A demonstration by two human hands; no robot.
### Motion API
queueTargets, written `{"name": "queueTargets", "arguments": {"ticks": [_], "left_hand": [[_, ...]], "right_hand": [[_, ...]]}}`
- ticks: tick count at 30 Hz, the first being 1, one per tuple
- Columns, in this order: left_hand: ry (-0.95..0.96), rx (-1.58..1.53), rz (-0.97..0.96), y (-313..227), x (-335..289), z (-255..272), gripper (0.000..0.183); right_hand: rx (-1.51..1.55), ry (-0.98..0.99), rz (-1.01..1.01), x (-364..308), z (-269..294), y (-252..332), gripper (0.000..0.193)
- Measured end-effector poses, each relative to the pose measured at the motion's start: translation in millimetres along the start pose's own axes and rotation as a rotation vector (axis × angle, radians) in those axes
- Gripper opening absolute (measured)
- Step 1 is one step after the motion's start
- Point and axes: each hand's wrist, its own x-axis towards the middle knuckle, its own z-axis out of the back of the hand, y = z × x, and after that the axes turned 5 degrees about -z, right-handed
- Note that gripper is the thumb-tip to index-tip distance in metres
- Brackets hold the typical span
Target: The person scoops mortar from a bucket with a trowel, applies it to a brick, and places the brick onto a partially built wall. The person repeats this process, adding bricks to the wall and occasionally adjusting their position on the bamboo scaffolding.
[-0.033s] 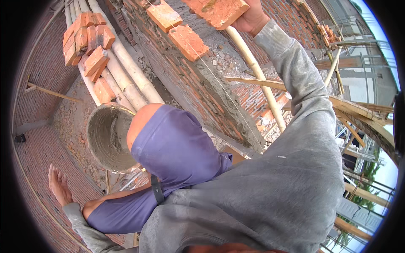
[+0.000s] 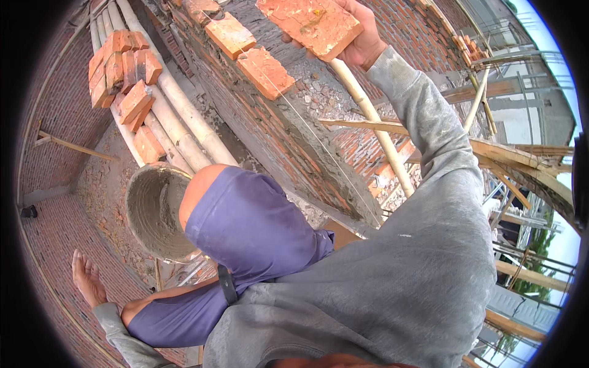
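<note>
My right hand (image 2: 363, 38) grips an orange-red brick (image 2: 310, 23) by its right end, raised at the top of the view. Bits of dried mortar mark the brick's upper face. Just left of it, laid bricks (image 2: 265, 72) sit in a row on the mortar-topped wall (image 2: 319, 156), with a thin string line running along them. My left hand (image 2: 89, 281) is off at the lower left, fingers stretched out, holding nothing. Between my knee and the bamboo poles stands a bucket (image 2: 150, 214) coated with grey mortar, some of it inside.
Loose bricks (image 2: 123, 67) are stacked on the bamboo poles (image 2: 178, 126) at the upper left. A bamboo pole (image 2: 377, 126) and a wooden plank (image 2: 362, 126) cross right of the wall. Brick walls (image 2: 55, 227) enclose the left side; timber scaffolding (image 2: 521, 165) stands at the right.
The view has shifted slightly, so more of the held brick and the laid row shows. My right hand still holds the brick; my left hand stays open.
</note>
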Motion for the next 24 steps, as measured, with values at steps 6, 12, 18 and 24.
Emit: {"name": "queueTargets", "arguments": {"ticks": [6,12,18,24], "left_hand": [[0.012,0.07,-0.144,-5.8,22.1,-30.2,0.058],[0.351,0.311,-0.749,-140.8,-59.7,-246.6,0.034],[0.86,0.073,-1.25,-210.4,-196.7,-474.1,0.026],[0.733,0.268,-1.316,-211.6,-227.8,-549.5,0.016]], "right_hand": [[0.069,-0.159,0.123,-106.1,75.0,-58.5,0.056],[0.037,-0.237,0.167,-121.3,81.5,-62.9,0.055],[-0.02,-0.25,0.215,-73.7,12.4,-54.4,0.053],[-0.082,-0.265,0.283,-39.4,-28.9,-58.6,0.056]]}}
